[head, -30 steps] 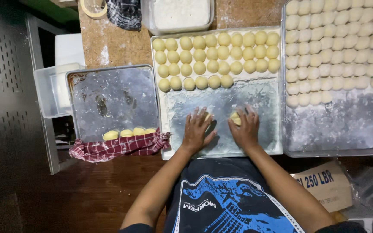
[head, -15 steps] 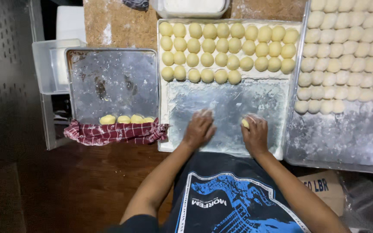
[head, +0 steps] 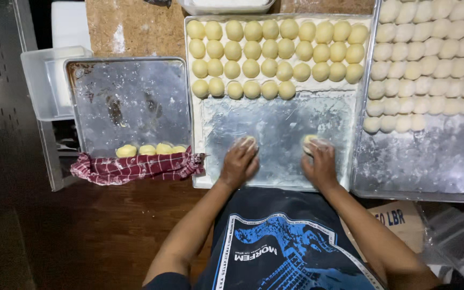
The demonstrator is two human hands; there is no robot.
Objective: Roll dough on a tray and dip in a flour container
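A single view was given, taken from a camera worn on the person's head. It was aimed almost straight down over the counter (head: 135,27), from close above, at about arm's reach. The middle baking tray (head: 280,139) was centred in the frame, the person's chest was caught at the lower edge, and no second view was supplied.
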